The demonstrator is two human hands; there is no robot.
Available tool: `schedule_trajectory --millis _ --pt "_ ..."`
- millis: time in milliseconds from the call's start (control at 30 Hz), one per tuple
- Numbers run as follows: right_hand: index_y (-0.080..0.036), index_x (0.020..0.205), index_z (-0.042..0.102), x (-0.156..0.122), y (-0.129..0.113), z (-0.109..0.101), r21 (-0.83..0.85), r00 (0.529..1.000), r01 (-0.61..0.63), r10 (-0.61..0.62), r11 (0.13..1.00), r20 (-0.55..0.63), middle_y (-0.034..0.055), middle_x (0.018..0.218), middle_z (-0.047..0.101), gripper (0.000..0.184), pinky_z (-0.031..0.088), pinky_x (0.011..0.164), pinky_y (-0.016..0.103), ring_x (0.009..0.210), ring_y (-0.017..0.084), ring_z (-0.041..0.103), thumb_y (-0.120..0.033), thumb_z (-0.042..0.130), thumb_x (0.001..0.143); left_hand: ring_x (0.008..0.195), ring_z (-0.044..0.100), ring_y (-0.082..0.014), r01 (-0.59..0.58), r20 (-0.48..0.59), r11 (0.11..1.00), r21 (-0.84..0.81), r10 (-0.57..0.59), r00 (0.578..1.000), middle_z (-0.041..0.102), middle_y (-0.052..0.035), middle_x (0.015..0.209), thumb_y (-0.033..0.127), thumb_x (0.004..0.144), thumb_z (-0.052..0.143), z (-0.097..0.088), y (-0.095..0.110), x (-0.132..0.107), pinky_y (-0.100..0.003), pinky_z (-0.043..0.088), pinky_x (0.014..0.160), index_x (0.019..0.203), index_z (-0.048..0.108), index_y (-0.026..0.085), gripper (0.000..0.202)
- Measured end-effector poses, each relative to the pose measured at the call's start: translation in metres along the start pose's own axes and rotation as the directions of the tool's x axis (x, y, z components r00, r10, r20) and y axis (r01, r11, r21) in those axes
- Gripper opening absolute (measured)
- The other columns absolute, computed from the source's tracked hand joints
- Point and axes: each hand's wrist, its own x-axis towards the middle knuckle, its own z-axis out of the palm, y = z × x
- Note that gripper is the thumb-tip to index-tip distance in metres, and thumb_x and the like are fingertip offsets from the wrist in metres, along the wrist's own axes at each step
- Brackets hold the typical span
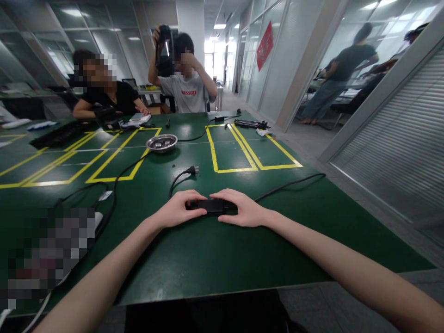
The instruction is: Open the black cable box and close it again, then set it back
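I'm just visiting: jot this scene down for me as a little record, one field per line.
Surface: green table marked with yellow tape
Left hand: fingers around one end of a black adapter
Right hand: fingers around the adapter's other end
Near left hand: black plug on a short cord
Beyond right hand: black cable running across the table
Farther off: metal bowl with small pieces inside
Across the table: two people, one holding up a dark object
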Motion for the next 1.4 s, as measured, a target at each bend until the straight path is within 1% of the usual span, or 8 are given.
schedule_trajectory --millis 200,333,500,633,767,900,1000,1400 --pt "-0.019 0.116 0.07 0.003 -0.006 0.0 0.0 0.994 -0.105 0.105 0.994 0.019 0.0108 0.112 0.071 0.028 0.054 0.094 0.043 0.104 0.025 0.065 -0.029 0.075 0.09 0.092 0.066 -0.0209 -0.017 0.028 0.997 0.071 0.015 0.999 0.072 -0.0087 0.107 0.044 0.092 0.069 0.0 0.0 -0.001 -0.029 0.05 0.078 0.115 0.075 0.017 0.035" --pt "-0.019 0.115 0.068 0.003 -0.01 -0.003 0.025 0.998 -0.065 0.065 0.998 -0.003 0.0095 0.114 0.068 0.035 0.054 0.096 0.042 0.108 0.025 0.064 -0.021 0.081 0.083 0.087 0.066 -0.0213 -0.006 0.009 0.97 0.243 0.004 1.0 0.069 -0.0064 0.1 0.05 0.092 0.07 0.005 0.003 -0.002 -0.029 0.049 0.075 0.111 0.073 0.019 0.038" --pt "-0.02 0.119 0.063 0.002 -0.01 -0.002 -0.093 0.996 -0.073 0.068 0.993 -0.056 0.0099 0.119 0.066 0.045 0.055 0.092 0.04 0.107 0.025 0.064 -0.018 0.083 0.079 0.074 0.061 -0.019 -0.01 -0.027 0.926 0.378 0.022 0.999 0.065 -0.0007 0.083 0.048 0.089 0.074 0.014 0.006 -0.002 -0.028 0.042 0.067 0.097 0.064 0.02 0.031" --pt "-0.019 0.1 0.067 0.002 -0.01 -0.001 -0.205 0.994 -0.105 0.102 0.973 -0.024 0.0054 0.095 0.069 0.023 0.052 0.076 0.033 0.086 0.021 0.066 -0.024 0.082 0.084 0.073 0.06 -0.0194 -0.06 -0.054 0.882 0.467 0.096 0.994 0.063 -0.0001 0.08 0.041 0.088 0.076 0.017 0.009 0.0 -0.029 0.042 0.067 0.088 0.057 0.021 0.028" --pt "-0.019 0.094 0.067 0.001 -0.011 -0.001 -0.297 0.998 -0.055 0.04 0.953 -0.056 0.0052 0.088 0.069 0.02 0.05 0.071 0.032 0.081 0.021 0.064 -0.027 0.082 0.085 0.082 0.062 -0.0234 -0.11 -0.059 0.827 0.551 0.17 0.984 0.067 -0.0042 0.087 0.04 0.091 0.072 0.019 0.01 0.001 -0.033 0.046 0.072 0.09 0.058 0.02 0.024" --pt "-0.019 0.103 0.068 0.0 -0.009 -0.002 -0.307 0.997 -0.018 -0.007 0.951 -0.081 0.0079 0.095 0.072 0.022 0.053 0.076 0.034 0.088 0.023 0.067 -0.031 0.079 0.088 0.088 0.064 -0.0243 -0.141 -0.065 0.824 0.549 0.211 0.975 0.07 -0.006 0.096 0.039 0.097 0.067 0.019 0.01 0.0 -0.035 0.048 0.078 0.103 0.063 0.019 0.021" --pt "-0.018 0.109 0.068 0.0 -0.007 -0.002 -0.299 0.997 0.012 -0.034 0.954 -0.069 0.0096 0.102 0.075 0.025 0.055 0.081 0.035 0.093 0.024 0.07 -0.032 0.077 0.09 0.087 0.065 -0.0238 -0.144 -0.061 0.816 0.56 0.214 0.975 0.071 -0.0057 0.093 0.039 0.098 0.065 0.02 0.01 0.0 -0.035 0.048 0.079 0.101 0.064 0.019 0.02" --pt "-0.017 0.112 0.071 0.002 -0.005 -0.003 -0.305 0.992 0.118 -0.129 0.945 -0.016 0.0098 0.097 0.077 0.024 0.057 0.078 0.034 0.088 0.023 0.071 -0.035 0.068 0.097 0.091 0.067 -0.0248 -0.136 -0.021 0.831 0.54 0.175 0.984 0.074 -0.0068 0.097 0.043 0.097 0.067 0.023 0.014 0.003 -0.037 0.049 0.082 0.108 0.067 0.019 0.026"
